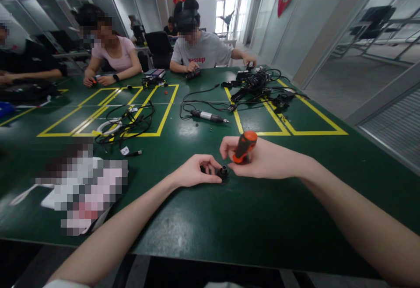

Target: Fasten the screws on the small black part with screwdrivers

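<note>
On the green table (183, 218), my left hand (197, 170) has its fingers curled round a small black part (223, 173), pinching its edge against the tabletop. A short round piece stands up from that part. My right hand (259, 156), just to the right, is closed on an orange and black screwdriver (245, 147). The handle leans up and to the right above the hand. The screwdriver's tip cannot be made out. A grey and black electric screwdriver (206, 116) with a cord lies beyond my hands.
Tangled black cables (256, 82) lie at the back right, and a cable coil (131, 121) at the left. Blurred packets (98, 191) rest at the front left. Yellow tape (169, 110) marks the table. Several people sit across, one person (200, 49) holding a dark tool.
</note>
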Available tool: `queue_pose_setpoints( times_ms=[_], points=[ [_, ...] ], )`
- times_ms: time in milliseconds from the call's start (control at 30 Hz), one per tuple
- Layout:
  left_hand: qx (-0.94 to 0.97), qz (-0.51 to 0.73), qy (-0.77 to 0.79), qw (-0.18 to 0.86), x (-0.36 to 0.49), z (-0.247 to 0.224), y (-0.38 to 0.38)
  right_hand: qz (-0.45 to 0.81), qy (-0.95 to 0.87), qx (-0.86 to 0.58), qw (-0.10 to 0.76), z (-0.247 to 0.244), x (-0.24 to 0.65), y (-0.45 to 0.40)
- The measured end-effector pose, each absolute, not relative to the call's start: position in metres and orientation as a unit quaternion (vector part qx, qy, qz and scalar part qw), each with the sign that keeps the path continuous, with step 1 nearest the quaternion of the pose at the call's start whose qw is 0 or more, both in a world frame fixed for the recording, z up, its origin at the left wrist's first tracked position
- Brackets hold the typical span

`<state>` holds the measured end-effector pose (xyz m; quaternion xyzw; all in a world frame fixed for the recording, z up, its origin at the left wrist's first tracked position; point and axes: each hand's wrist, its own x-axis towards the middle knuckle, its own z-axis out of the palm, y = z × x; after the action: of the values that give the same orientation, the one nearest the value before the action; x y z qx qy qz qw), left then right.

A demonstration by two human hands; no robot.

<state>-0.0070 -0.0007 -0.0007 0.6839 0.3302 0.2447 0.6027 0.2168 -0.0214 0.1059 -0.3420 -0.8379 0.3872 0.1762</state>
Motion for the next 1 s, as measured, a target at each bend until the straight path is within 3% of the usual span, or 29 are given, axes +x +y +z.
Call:
queue_pose_setpoints(
  times_ms=[467, 733, 1000],
  points=[
    [0.693, 0.246, 0.325, 0.594, -0.0080, 0.0006, -0.0009, 0.358, -0.844, -0.357, 0.177, 0.1063, 0.2123, -0.0211],
    [0.687, 0.246, 0.327, 0.600, -0.0079, -0.0022, -0.0006, 0.183, -0.867, -0.437, 0.151, 0.1048, 0.2139, -0.0196],
    [0.683, 0.240, 0.338, 0.601, -0.0080, -0.0020, -0.0012, 0.279, -0.847, -0.432, 0.130, 0.1104, 0.2201, -0.0230]
  ],
)
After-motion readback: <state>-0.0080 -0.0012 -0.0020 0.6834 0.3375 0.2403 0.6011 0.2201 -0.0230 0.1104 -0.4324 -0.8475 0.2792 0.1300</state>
